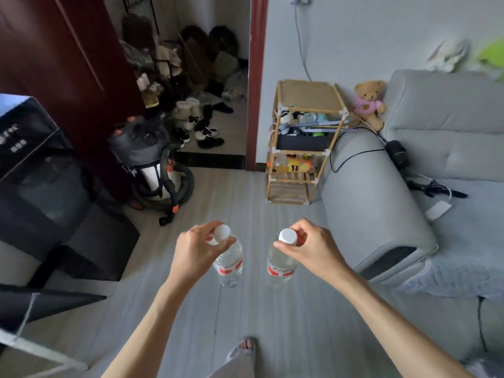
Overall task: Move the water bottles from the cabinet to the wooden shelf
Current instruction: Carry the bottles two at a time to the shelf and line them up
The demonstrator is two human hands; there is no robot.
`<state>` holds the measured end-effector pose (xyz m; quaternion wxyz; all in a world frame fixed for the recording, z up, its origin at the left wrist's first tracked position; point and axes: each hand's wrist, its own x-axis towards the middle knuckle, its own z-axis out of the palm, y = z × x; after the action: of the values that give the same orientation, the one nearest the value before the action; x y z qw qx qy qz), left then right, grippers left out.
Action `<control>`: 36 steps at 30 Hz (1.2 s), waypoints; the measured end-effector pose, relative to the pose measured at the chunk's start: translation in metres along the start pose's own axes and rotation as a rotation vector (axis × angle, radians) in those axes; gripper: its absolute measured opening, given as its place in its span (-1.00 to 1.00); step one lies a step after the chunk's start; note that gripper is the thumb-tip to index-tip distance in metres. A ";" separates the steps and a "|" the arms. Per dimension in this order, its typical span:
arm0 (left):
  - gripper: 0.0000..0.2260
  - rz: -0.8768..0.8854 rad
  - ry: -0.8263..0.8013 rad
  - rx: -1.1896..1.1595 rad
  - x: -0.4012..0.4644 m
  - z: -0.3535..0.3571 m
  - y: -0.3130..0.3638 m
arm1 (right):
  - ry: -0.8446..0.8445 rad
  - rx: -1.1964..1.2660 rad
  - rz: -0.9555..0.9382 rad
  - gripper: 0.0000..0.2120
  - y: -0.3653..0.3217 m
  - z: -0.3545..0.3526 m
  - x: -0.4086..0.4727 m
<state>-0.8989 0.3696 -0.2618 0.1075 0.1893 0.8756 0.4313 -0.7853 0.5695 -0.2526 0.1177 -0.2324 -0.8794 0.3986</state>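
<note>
My left hand (195, 248) pinches the neck of a clear water bottle (229, 264) with a white cap and a red and white label. My right hand (309, 246) pinches the neck of a second, matching water bottle (281, 264). Both bottles hang upright above the grey floor, side by side and apart. The wooden shelf (306, 98) stands ahead against the wall, between the doorway and the sofa. Its woven top is bare; its lower tiers hold clutter, a dark box and a yellow-labelled bottle. A dark cabinet (32, 170) stands at the left.
A grey sofa (381, 192) fills the right side, with cables, a charger and a teddy bear (369, 103). A vacuum cleaner (152, 165) with its hose stands left of the doorway. Shoes lie beyond the red door frame (255, 83). My foot (245, 347) shows at the bottom.
</note>
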 end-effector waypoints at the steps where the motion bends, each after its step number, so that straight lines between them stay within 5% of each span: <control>1: -0.84 0.015 -0.005 0.000 0.024 0.002 0.006 | 0.017 0.005 0.006 -0.68 0.001 -0.005 0.020; 36: -0.83 0.200 -0.024 -0.224 0.660 0.183 0.220 | 0.162 0.146 0.003 -0.71 0.102 -0.182 0.673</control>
<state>-1.3795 0.9029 -0.2143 0.0951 0.2675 0.7975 0.5324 -1.2633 1.0842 -0.1954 0.2045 -0.2558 -0.8353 0.4416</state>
